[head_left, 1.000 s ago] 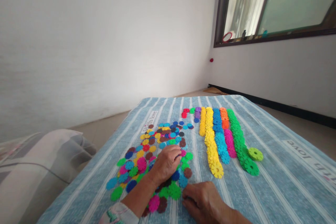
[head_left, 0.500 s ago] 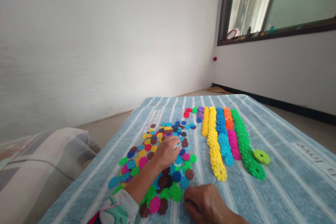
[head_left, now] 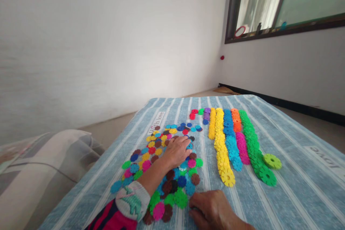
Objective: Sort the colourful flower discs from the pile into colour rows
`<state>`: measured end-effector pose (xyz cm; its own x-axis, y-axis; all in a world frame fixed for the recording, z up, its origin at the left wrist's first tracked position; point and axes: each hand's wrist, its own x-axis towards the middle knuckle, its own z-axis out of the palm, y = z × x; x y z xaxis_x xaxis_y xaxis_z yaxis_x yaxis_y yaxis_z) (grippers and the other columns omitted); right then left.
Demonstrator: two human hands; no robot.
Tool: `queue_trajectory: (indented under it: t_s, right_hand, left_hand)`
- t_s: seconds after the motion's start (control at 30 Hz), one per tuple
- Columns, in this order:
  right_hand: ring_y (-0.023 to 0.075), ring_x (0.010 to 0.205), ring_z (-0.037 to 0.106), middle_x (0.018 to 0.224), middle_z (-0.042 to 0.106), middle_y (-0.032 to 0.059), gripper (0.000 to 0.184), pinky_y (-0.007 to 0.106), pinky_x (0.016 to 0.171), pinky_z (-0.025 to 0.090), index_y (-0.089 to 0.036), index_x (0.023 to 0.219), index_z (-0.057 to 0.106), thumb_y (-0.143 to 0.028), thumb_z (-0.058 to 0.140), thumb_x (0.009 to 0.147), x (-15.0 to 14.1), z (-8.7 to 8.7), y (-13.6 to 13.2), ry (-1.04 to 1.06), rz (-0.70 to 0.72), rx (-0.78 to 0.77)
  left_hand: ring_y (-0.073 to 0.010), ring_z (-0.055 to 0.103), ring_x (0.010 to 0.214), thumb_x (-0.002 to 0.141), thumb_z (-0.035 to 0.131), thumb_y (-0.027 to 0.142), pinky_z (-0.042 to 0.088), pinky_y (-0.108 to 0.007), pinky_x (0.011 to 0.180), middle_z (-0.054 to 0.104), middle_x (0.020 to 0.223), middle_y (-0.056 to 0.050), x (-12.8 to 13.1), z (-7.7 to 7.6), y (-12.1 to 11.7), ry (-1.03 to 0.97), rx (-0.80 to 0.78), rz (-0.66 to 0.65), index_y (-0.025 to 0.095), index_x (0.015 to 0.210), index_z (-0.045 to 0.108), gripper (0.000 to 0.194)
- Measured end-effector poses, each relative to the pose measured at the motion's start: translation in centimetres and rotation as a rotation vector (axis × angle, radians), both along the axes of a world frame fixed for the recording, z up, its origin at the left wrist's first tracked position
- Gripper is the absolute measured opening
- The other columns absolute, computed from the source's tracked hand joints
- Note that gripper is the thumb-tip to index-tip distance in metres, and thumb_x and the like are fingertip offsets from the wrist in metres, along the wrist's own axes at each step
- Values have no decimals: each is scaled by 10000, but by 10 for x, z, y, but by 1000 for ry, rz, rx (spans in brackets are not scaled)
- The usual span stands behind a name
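Observation:
My left hand [head_left: 178, 152] reaches into a loose spread of mixed-colour plastic notched discs. Its thumb and fingertips are apart at a blue disc [head_left: 190, 145], touching or just over it. Brown, pink, green, yellow and blue discs lie around it, and the palm hides some. My right hand [head_left: 215, 206] rests closed on the cloth at the near edge of the spread, beside a green disc [head_left: 180, 198]. Its fingers are curled under, so anything inside is hidden.
Overlapping rows of discs run along the right: yellow [head_left: 219, 140], blue [head_left: 229, 133], orange and pink, and green [head_left: 249, 136]. A lime disc [head_left: 272, 161] leans at the green row. A striped blue cloth [head_left: 296, 187] covers the table. Left stands a fabric-covered seat [head_left: 54, 172].
My left hand has moved slightly right and away from me, onto the blue disc by its fingertips. A brown disc near it has shifted. My right hand stays closed in place.

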<state>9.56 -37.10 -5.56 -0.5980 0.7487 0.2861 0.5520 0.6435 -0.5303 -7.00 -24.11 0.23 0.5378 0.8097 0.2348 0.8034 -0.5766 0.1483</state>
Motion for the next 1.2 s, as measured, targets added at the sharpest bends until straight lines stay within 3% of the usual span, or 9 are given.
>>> queue_trajectory:
  t_s: [0.13,0.3,0.47,0.63,0.73,0.83,1.03,1.2]
  right_hand:
    - [150,640,677,731,712,-23,83,221,523,332,-217,790,585,-147,554,759,1,3,-2,-3,-3,-32]
    - [140,649,668,736,704,-14,89,208,546,356,-215,796,587,-145,534,787,1,15,-7,-7,-19,-61]
    - [137,621,653,701,689,-10,108,215,536,345,-213,745,575,-158,512,815,2,24,-10,-10,-37,-67]
    - [150,625,652,700,684,1,100,228,534,336,-209,758,583,-179,515,824,4,25,-11,-38,-54,-56]
    - [143,615,643,694,679,1,120,230,529,330,-205,743,577,-182,502,834,4,27,-12,-42,-50,-59]
    - [142,624,639,701,677,0,131,232,536,335,-205,743,573,-180,490,840,4,30,-12,-45,-48,-57]
    - [145,606,639,680,674,-4,133,238,528,328,-207,736,581,-184,502,842,3,32,-13,-84,-74,-45]
    - [154,640,657,701,687,-2,131,232,548,342,-208,751,596,-188,509,847,3,33,-12,-103,-88,-46]
  left_hand:
    - [-255,590,1140,842,580,199,459,-404,973,629,1241,-101,-11,6,-23,48,-8,-80,202,1043,649,213]
    - [-234,626,1017,817,564,171,486,-355,915,681,1077,-80,-21,9,-32,-15,-34,-133,196,997,658,205]
    - [-208,616,835,816,498,128,493,-314,767,650,830,-54,-23,7,-34,-30,-20,-66,191,862,651,172]
    - [-183,574,747,820,474,111,467,-284,700,597,740,-36,-23,7,-35,-37,50,-13,195,764,611,170]
    - [-196,570,791,826,478,117,481,-310,737,605,767,-47,-21,8,-36,-53,125,13,192,779,619,166]
    - [-219,573,930,822,499,121,493,-365,857,637,904,-72,-15,9,-39,-127,174,-59,186,828,643,158]
    - [-240,553,1118,824,544,133,478,-436,994,649,1078,-84,4,7,-51,-198,129,-188,191,838,675,144]
    - [-267,529,1178,849,577,206,449,-493,1036,644,1138,-95,22,2,-55,-170,105,-176,193,828,683,109]
